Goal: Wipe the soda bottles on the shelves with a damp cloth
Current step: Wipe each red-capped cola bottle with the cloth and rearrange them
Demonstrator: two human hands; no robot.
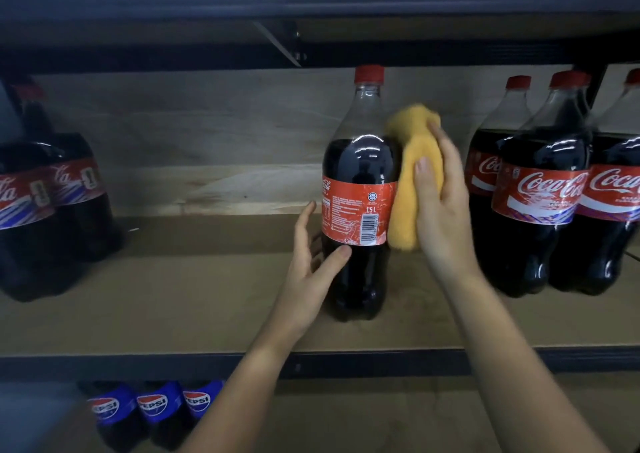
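A large cola bottle [358, 175] with a red cap and red label stands upright alone in the middle of the wooden shelf [207, 300]. My left hand [311, 255] rests against its lower left side, thumb on the front and fingers spread behind, steadying it. My right hand [440, 196] presses a yellow cloth [412, 162] against the bottle's right side, from the shoulder down past the label.
Several more cola bottles [540, 193] stand close on the right. Two others [45, 210] stand at the left end. Pepsi bottles [156, 407] sit on the shelf below. The dark shelf above [311, 51] hangs just over the bottle caps.
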